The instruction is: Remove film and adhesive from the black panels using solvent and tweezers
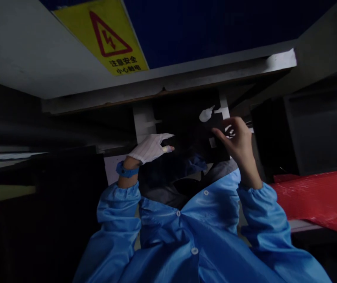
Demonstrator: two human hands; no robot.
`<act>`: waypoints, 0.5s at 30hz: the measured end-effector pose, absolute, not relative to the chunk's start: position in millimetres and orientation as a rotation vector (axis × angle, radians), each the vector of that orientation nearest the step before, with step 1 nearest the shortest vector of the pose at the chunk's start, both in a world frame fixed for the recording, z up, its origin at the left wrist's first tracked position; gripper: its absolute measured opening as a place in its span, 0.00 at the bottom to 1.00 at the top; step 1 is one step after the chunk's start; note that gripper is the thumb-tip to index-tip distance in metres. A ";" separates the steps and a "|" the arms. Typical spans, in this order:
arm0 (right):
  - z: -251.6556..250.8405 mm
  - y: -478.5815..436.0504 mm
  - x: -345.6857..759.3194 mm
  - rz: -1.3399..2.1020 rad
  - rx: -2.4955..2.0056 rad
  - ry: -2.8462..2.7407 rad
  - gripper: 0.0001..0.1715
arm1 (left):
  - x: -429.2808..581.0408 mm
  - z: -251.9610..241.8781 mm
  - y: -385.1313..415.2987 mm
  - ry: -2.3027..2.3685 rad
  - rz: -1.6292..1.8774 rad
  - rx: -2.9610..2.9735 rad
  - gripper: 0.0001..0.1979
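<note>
My left hand (152,147) wears a white glove and a blue wrist strap, and one fingertip is wrapped in tape. Its fingers lie stretched out flat against the left side of a dark flat panel (186,129). The panel is held up under a grey machine ledge and shows pale cut-outs. My right hand (239,143) is bare, with its fingers curled round the panel's right edge next to a white blob-shaped mark (206,114). The dim light hides the panel's outline. Both sleeves and the coat front (203,236) are light blue.
A yellow electric-shock warning sign (112,39) sits on the grey machine housing above. The grey ledge (186,80) overhangs the hands. A dark box-like unit (318,129) stands at right, above a crumpled red plastic sheet (318,196). The left side is dark.
</note>
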State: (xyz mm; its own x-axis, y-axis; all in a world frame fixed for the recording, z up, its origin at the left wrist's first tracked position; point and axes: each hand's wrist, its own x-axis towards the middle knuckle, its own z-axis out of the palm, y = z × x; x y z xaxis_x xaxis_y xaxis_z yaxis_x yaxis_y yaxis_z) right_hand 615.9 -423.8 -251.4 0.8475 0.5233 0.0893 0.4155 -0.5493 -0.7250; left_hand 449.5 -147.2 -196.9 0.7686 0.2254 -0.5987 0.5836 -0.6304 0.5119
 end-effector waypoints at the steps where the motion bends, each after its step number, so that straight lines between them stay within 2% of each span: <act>1: -249.1 -432.4 608.0 0.191 -2.307 -0.671 0.21 | 452.0 -198.5 -147.8 0.582 -0.631 2.237 0.29; 4: -247.6 -446.6 585.9 0.259 -2.460 -0.645 0.19 | 462.2 -202.0 -152.6 0.545 -0.633 2.239 0.29; 9: -249.1 -445.2 570.5 0.353 -2.462 -0.542 0.09 | 478.5 -204.2 -166.1 0.446 -0.599 2.226 0.29; 15: -248.0 -452.9 567.4 0.362 -2.439 -0.446 0.08 | 494.4 -197.8 -176.2 0.507 -0.679 2.232 0.31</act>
